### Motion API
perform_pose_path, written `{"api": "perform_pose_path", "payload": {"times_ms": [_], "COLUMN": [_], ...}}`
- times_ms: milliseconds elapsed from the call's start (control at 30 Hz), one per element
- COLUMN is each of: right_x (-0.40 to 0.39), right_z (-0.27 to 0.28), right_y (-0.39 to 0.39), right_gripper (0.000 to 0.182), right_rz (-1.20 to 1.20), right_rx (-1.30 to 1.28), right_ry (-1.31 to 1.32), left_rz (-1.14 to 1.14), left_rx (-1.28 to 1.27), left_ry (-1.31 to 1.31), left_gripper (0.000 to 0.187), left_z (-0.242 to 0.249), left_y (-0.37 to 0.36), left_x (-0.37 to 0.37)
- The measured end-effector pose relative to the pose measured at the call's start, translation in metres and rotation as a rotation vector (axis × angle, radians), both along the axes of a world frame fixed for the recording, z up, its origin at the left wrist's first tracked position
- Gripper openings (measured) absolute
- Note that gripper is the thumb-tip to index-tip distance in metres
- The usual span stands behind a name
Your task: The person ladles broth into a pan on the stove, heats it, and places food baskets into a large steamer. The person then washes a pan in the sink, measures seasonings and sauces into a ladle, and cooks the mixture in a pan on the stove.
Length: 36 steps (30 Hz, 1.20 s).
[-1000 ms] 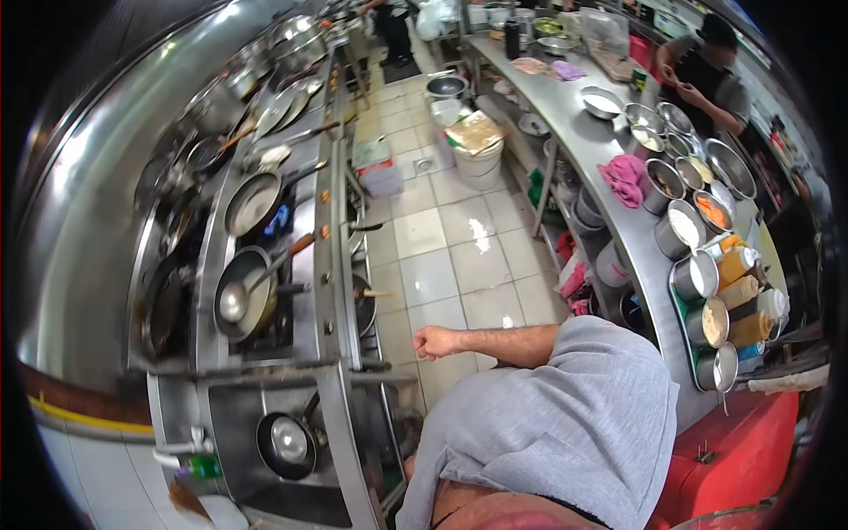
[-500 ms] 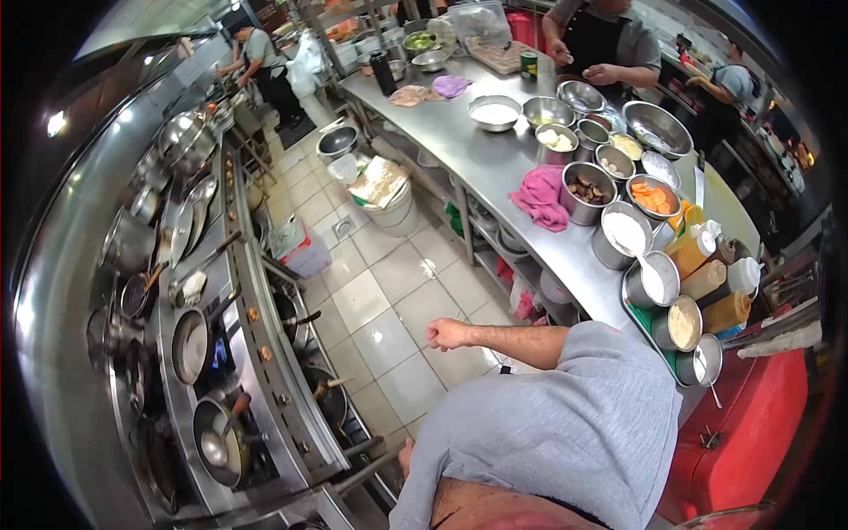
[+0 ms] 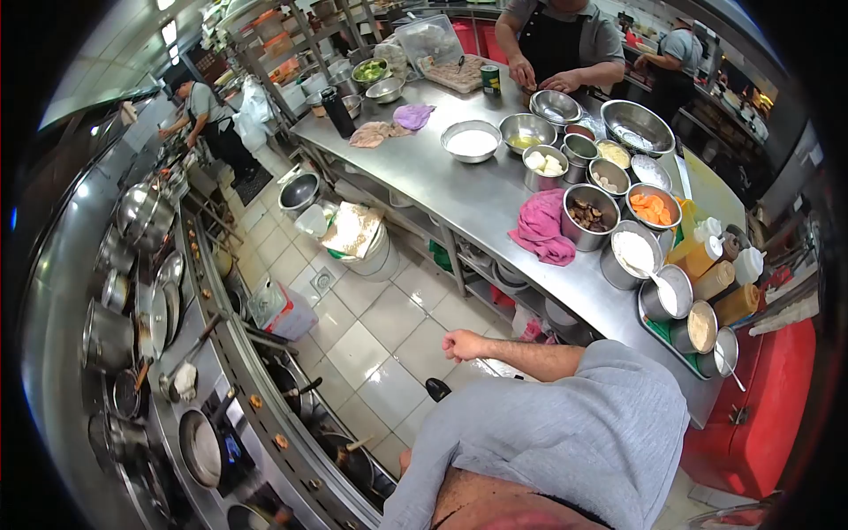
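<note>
My right hand (image 3: 463, 345) hangs over the tiled floor in front of my body, its fingers curled in a loose fist with nothing visible in them. It touches nothing; the steel worktable (image 3: 495, 240) is to its right. Only a sliver of my left hand (image 3: 405, 461) shows beside my grey shirt, near the stove front, and its fingers are hidden. On the table near my right side are a pink cloth (image 3: 542, 228), a pot of dark brown pieces (image 3: 590, 215), a bowl of orange slices (image 3: 652, 208) and several pots of white powder or paste.
The stove (image 3: 256, 433) runs along the left with a pan (image 3: 201, 448), a ladle (image 3: 184, 380) and stacked pots. A white bucket (image 3: 371, 256) and a red-and-white box (image 3: 284, 309) stand on the floor. Co-workers stand behind the table and at the far left. A red bin (image 3: 760, 415) is at right.
My view has shifted forward along the aisle, and the near wok with its ladle has slid mostly out of the bottom. A shoe now shows below my right hand, which stays curled.
</note>
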State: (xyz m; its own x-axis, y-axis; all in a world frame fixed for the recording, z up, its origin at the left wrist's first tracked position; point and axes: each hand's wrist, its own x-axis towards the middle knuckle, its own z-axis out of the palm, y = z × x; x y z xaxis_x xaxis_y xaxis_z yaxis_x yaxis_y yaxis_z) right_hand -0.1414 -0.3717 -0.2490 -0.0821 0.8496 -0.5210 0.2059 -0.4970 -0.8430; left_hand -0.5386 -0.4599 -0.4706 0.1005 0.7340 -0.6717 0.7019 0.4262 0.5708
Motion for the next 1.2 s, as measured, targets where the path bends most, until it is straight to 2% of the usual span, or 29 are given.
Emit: {"api": "perform_pose_path", "payload": {"times_ms": [167,267,433,533,633,733,967,1200], "right_x": [0.011,0.015,0.01,0.018,0.036,0.064,0.122,0.166], "right_z": [0.006,0.012,0.033,0.024,0.027,0.029,0.063,0.059], "right_y": [0.082,0.122,0.161,0.179,0.206,0.238,0.324,0.359], "right_gripper": [0.025,0.032,0.034,0.034,0.034,0.033,0.037,0.035], "right_rz": [-0.156,-0.218,-0.312,-0.337,-0.392,-0.415,-0.417,-0.391], "right_rx": [0.125,0.301,0.303,0.322,0.357,0.438,0.62,0.572], "right_ry": [-0.054,-0.362,-0.378,-0.423,-0.463,-0.492,-0.617,-0.667], "left_rz": [-0.098,-0.102,-0.094,-0.002,0.016,-0.121,-0.262,-0.135], "left_rx": [0.034,0.052,0.039,-0.036,-0.051,-0.033,0.023,0.035], "left_ry": [-0.011,-0.019,-0.031,-0.012,0.019,0.026,0.029,-0.006], "left_gripper": [0.019,0.018,0.018,0.018,0.025,0.027,0.031,0.034], "left_z": [0.014,0.032,0.061,0.069,0.015,0.002,0.011,0.056], "left_y": [0.11,0.178,0.263,0.287,0.3,0.315,0.369,0.43], "left_x": [-0.011,-0.017,-0.013,0.004,0.007,0.023,0.08,0.154]}}
